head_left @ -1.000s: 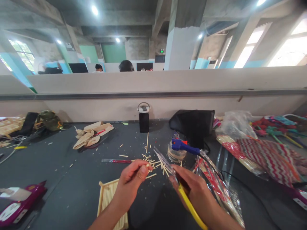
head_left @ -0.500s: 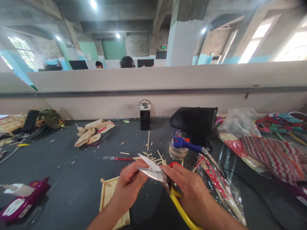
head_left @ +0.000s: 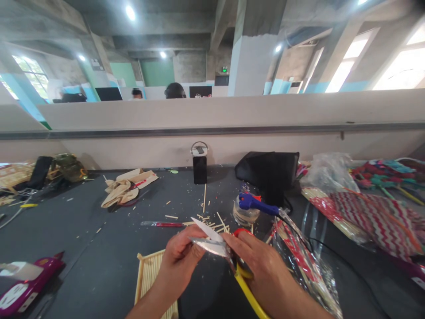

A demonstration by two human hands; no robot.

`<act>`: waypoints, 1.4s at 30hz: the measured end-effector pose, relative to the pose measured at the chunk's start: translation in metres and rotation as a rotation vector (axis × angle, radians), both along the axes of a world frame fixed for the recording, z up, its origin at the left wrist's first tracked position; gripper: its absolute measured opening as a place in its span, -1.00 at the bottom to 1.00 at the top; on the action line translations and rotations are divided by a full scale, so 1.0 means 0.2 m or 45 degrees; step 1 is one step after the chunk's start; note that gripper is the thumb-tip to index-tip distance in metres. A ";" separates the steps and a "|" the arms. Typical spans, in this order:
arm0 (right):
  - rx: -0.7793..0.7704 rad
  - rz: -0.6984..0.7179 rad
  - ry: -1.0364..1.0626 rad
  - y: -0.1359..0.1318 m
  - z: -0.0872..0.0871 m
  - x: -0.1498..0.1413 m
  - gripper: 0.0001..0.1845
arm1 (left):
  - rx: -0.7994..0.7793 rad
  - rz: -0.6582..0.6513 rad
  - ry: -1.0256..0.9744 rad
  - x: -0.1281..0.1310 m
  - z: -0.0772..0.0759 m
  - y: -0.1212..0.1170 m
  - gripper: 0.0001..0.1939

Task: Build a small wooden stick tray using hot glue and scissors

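Observation:
My right hand (head_left: 265, 266) grips scissors (head_left: 212, 247) with yellow and red handles. Their blades are parted and point left, towards the fingertips of my left hand (head_left: 179, 261). That hand is closed in a pinch right beside the blades; whatever it holds is hidden by the fingers. Under my left forearm lies a flat panel of pale thin sticks (head_left: 151, 272) with a frame along its edges. Just beyond the blades, short cut stick pieces (head_left: 215, 227) are scattered on the dark table.
A blue glue gun (head_left: 260, 204) rests over a clear round container (head_left: 244, 216), its cord trailing right. Plastic-wrapped sticks (head_left: 302, 257) lie by my right arm. A black-fronted lantern-like device (head_left: 199, 169) stands ahead. A purple power strip (head_left: 31, 283) is at left, crumpled beige gloves (head_left: 119, 190) farther back.
The view has tilted up slightly, so the table objects appear a little lower. Both hands and the parted scissors keep nearly the same pose.

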State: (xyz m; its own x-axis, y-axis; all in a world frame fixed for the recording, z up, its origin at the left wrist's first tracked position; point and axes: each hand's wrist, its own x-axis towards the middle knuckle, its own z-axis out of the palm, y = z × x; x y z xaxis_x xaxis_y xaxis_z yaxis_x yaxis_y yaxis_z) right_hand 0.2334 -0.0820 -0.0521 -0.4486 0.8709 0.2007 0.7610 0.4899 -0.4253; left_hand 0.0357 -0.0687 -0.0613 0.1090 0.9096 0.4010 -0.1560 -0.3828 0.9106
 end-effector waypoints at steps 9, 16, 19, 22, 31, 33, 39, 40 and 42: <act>0.068 0.038 0.072 0.01 -0.06 0.01 -0.31 | -0.087 0.072 0.168 0.01 0.01 0.00 -0.79; 0.176 -0.060 0.320 0.06 -0.07 0.05 -0.53 | -0.178 0.047 0.331 -0.01 0.08 0.01 -0.75; 0.276 -0.164 0.459 0.07 -0.08 0.08 -0.64 | -0.227 0.077 0.220 -0.04 0.09 0.04 -0.80; 0.288 -0.168 0.468 0.06 -0.11 0.07 -0.68 | -0.240 0.093 0.100 -0.06 0.09 0.05 -0.83; 0.200 -0.006 0.298 0.02 0.00 -0.07 -0.56 | -0.262 0.118 -0.109 -0.04 0.09 0.02 -0.82; 0.207 0.004 0.241 0.03 0.01 -0.09 -0.52 | -0.241 0.118 -0.158 -0.04 0.09 0.01 -0.82; 0.153 -0.040 0.086 0.03 0.02 -0.11 -0.39 | -0.212 0.106 -0.165 -0.04 0.07 0.00 -0.86; 0.145 -0.034 0.079 0.03 0.02 -0.11 -0.38 | -0.197 0.111 -0.159 -0.04 0.06 0.00 -0.86; 0.127 -0.035 0.058 0.04 0.03 -0.11 -0.36 | -0.171 0.121 -0.144 -0.04 0.05 0.00 -0.87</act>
